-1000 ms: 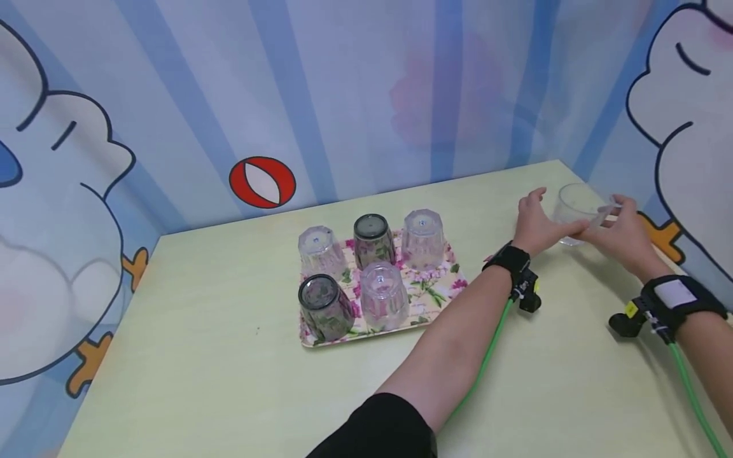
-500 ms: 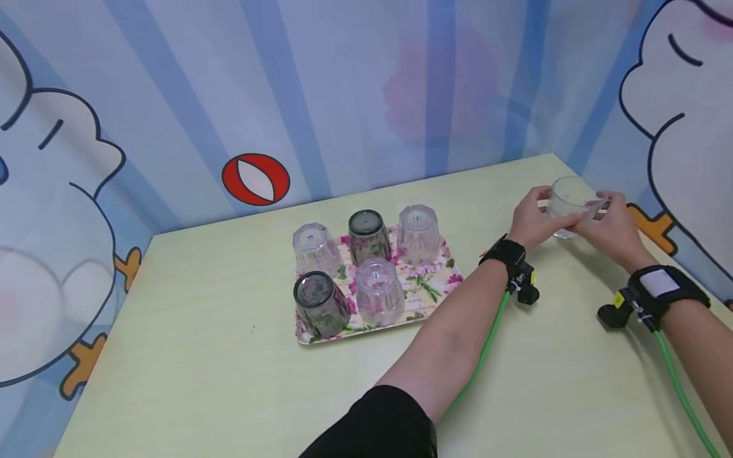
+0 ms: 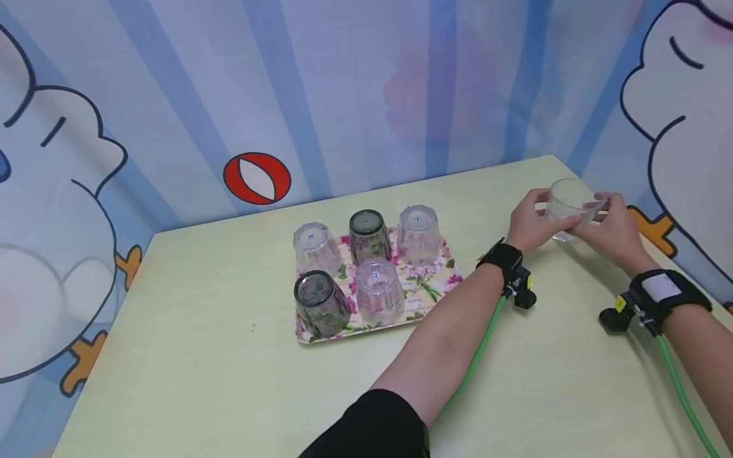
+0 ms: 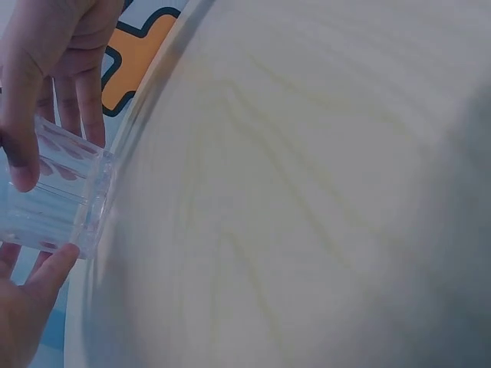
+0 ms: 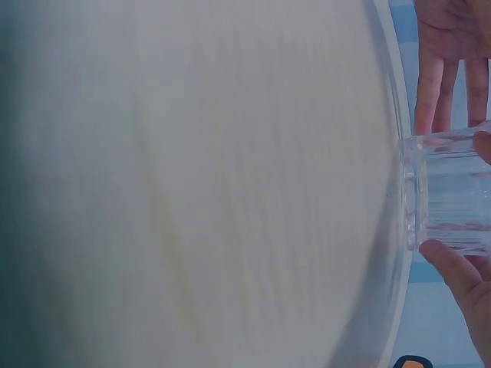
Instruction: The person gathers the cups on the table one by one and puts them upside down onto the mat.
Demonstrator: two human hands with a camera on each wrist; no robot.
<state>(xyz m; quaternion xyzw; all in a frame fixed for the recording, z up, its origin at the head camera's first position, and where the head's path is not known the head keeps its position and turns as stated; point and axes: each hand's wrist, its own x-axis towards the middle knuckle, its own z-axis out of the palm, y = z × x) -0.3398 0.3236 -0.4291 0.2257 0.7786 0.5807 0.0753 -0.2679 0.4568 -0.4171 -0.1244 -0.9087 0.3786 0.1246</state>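
A clear glass (image 3: 568,196) stands mouth up near the table's far right corner, held between both hands. My left hand (image 3: 529,222) grips it from the left, the thumb lying across its front. On the right side my right hand (image 3: 615,232) grips the same glass, its fingers near the rim. In the left wrist view the clear glass (image 4: 57,203) shows its thick base close to the table edge, with fingers on two sides. The right wrist view has the glass (image 5: 453,192) at its right border. Whether the base touches the table I cannot tell.
Left of the hands, a floral tray (image 3: 438,280) carries several upside-down glasses: dark ones such as the front-left dark glass (image 3: 321,305) and clear ones such as the front clear glass (image 3: 380,292). A printed blue curtain (image 3: 355,95) borders the pale table (image 3: 200,331).
A second ago my left fingers were raised and spread beside the glass; now they lie against it. The view has shifted slightly. The tray and its glasses stay in place.
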